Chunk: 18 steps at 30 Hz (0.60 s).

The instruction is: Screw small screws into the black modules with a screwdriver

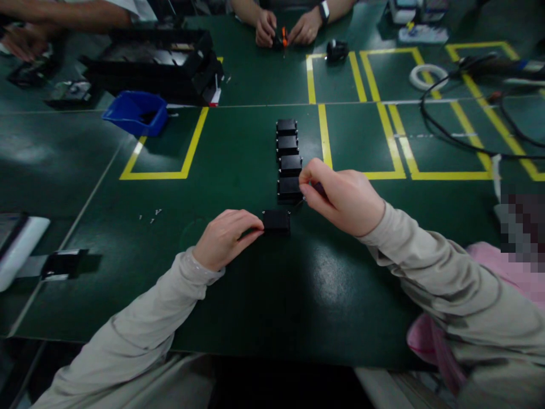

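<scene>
A small black box with bright screw-like points at its top corners lies on the green table. My left hand is closed in a pinch at its left edge. Beyond it runs a row of several similar black boxes, set close together. At the right corner of the nearest box in that row is my right hand, its thumb and fingers pinched together. Whatever it may hold is too small and hidden to make out. Several tiny screws lie loose to the left of my left hand.
A blue bin stands far left, before a stack of black trays. Across the table, another person's hands work on a black and orange item. Cables and a white tape roll lie right, among yellow tape outlines.
</scene>
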{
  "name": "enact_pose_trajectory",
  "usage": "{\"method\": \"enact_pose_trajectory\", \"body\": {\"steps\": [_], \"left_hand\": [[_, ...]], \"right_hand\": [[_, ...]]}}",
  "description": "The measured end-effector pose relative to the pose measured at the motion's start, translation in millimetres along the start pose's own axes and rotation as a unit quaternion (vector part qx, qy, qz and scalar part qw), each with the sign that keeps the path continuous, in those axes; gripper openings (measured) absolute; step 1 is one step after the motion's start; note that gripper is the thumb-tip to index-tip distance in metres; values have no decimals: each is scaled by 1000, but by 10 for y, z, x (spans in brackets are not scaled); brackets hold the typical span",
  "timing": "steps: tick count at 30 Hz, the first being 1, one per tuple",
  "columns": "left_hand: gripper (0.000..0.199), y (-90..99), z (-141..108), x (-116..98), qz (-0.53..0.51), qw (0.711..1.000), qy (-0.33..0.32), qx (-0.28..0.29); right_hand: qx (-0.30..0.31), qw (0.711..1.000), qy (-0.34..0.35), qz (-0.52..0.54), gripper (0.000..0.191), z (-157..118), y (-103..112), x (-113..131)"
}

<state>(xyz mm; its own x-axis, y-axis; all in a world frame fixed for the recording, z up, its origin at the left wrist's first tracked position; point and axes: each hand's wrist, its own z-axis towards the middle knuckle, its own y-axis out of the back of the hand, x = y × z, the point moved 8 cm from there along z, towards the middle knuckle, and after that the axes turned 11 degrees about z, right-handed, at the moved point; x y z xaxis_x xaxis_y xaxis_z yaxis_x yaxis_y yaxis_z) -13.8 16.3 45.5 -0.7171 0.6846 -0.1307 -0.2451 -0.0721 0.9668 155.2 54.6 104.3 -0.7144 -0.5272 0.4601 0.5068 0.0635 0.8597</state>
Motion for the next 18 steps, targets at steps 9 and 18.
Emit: {"method": "enact_pose_trajectory", "body": {"steps": [9, 18], "left_hand": [[8, 6, 18, 27, -42, 999, 12, 15], [29, 43, 44, 54, -39, 998, 23, -40]], "right_hand": [[1, 1000, -1, 3, 24, -1, 2, -4], [2, 1000, -5, -1, 25, -2, 2, 0]]}}
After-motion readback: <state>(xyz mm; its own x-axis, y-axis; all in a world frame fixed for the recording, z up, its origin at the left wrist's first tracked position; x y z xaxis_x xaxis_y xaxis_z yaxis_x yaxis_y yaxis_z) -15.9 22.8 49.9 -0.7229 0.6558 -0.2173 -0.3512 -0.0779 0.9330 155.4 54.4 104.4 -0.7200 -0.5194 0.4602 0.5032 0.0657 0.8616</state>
